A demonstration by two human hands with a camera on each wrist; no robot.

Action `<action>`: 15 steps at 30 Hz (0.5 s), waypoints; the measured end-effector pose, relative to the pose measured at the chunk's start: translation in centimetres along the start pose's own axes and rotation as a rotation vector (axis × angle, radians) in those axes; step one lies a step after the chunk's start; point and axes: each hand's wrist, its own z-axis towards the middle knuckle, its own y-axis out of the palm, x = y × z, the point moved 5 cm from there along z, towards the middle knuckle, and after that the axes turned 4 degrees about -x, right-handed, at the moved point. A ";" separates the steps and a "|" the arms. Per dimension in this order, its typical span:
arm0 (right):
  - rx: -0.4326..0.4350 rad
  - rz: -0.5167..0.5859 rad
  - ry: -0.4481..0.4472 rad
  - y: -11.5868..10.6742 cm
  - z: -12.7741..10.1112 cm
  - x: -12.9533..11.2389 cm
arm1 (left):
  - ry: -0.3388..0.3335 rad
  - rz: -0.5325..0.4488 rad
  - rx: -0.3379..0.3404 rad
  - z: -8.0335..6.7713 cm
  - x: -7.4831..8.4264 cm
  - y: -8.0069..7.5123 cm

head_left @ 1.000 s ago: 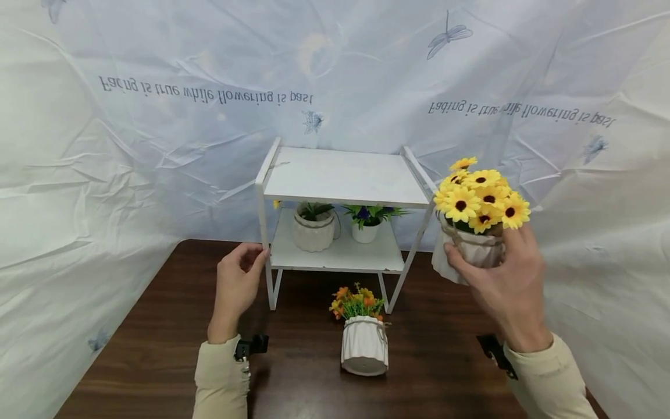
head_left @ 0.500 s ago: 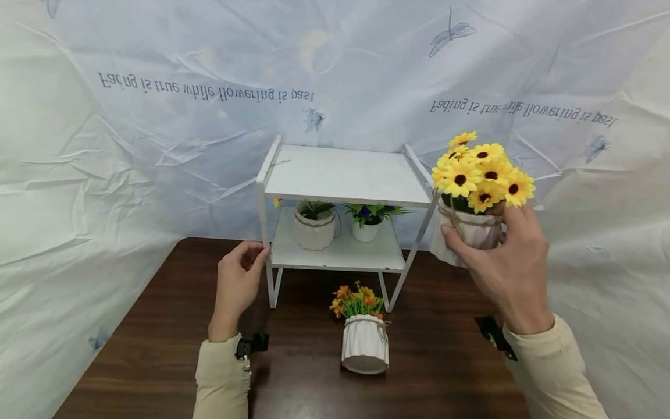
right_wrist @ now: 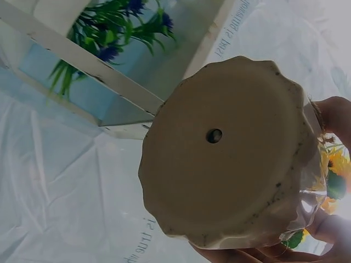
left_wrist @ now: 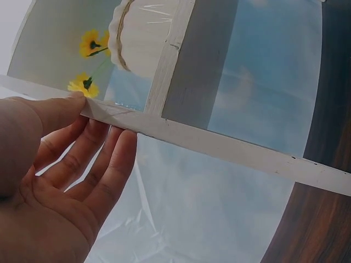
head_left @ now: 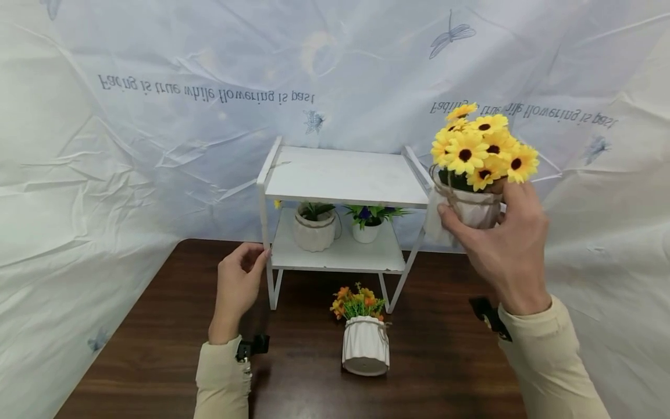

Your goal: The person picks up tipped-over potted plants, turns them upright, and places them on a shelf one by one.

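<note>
My right hand [head_left: 505, 247] grips a white fluted flowerpot [head_left: 468, 209] of yellow sunflowers [head_left: 478, 148], raised beside the right end of a white two-tier shelf [head_left: 348, 174]. Twine circles the pot's rim. In the right wrist view the pot's scalloped base [right_wrist: 219, 164] shows, with one drain hole. At the shelf's left front leg, my left hand [head_left: 241, 285] pinches the upright between thumb and fingers; the left wrist view shows the fingertips on the white bar [left_wrist: 208, 142]. A white pot [head_left: 365, 346] of orange flowers stands on the table in front of the shelf.
On the lower tier are a cream pot [head_left: 314, 230] with green leaves and a small white pot [head_left: 365, 233] with purple flowers. The dark wooden table [head_left: 439, 361] lies beneath. Printed pale cloth [head_left: 209, 145] hangs behind and at both sides.
My right hand has lifted the sunflower pot higher, from about lower-tier height to beside the top tier. My left hand stays on the shelf leg.
</note>
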 end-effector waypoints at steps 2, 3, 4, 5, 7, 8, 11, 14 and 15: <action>0.014 0.000 -0.018 -0.1 0.3 -0.3 | 0.005 0.001 0.006 -0.1 -0.1 0.0; 0.018 0.003 -0.023 -0.1 0.5 -0.4 | 0.008 0.002 0.008 -0.2 -0.1 0.0; 0.022 0.005 -0.027 -0.2 0.7 -0.5 | 0.009 0.000 0.009 -0.2 -0.1 -0.1; 0.027 0.008 -0.029 -0.2 0.8 -0.6 | 0.009 0.000 0.010 -0.2 -0.1 -0.1; 0.028 0.014 -0.032 -0.2 1.1 -0.8 | 0.009 0.000 0.010 -0.2 -0.1 -0.1; 0.028 0.015 -0.036 -0.2 1.2 -0.9 | 0.010 0.001 0.010 -0.2 -0.1 -0.1; 0.032 0.018 -0.041 -0.3 1.5 -1.1 | 0.010 0.002 0.007 -0.1 0.0 0.0; 0.037 0.022 -0.047 -0.3 1.8 -1.3 | 0.013 0.002 0.006 -0.2 0.0 0.1; 0.037 0.023 -0.044 -0.3 2.0 -1.3 | 0.012 0.001 0.007 -0.2 0.0 0.1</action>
